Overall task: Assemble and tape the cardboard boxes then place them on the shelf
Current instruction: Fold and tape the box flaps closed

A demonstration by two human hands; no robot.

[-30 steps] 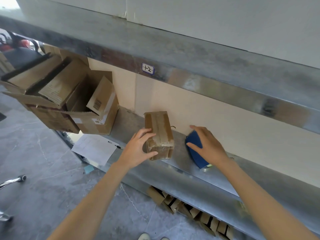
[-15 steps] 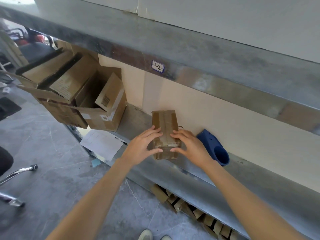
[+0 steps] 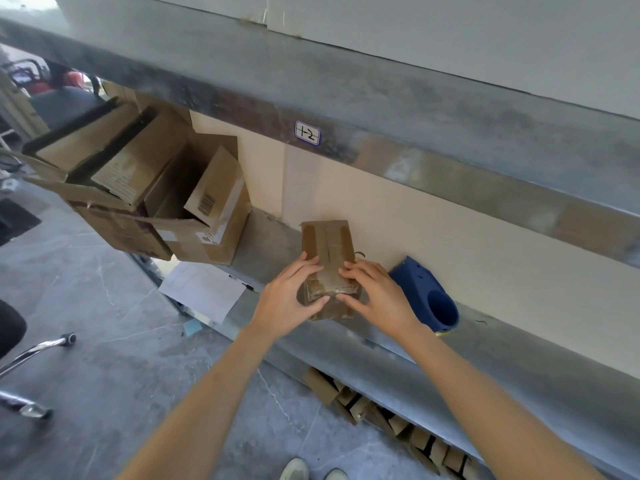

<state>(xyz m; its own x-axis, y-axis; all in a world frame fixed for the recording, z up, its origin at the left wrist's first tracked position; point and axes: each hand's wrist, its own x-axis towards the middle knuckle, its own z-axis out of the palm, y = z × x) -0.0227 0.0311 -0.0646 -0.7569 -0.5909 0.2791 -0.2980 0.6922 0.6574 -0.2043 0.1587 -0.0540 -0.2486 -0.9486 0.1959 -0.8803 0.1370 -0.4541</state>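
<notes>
Cardboard box (image 3: 327, 244) — one, small, taped shut — lies on the metal shelf (image 3: 502, 344), the largest thing in view, under a second tier. Two bigger open cartons (image 3: 207, 244) sit at the shelf's left end, jutting past its near edge. The box's long axis points from the near edge toward the back panel, and the tape seam runs along it on top. Bare shelf lies between box and cartons. One blue tape dispenser (image 3: 426, 292) lies just beside it on the right. Two hands — left hand (image 3: 287, 299), right hand (image 3: 377, 299) — each have their grip clamped on the box's near end, fingers on top, thumbs on the near face.
</notes>
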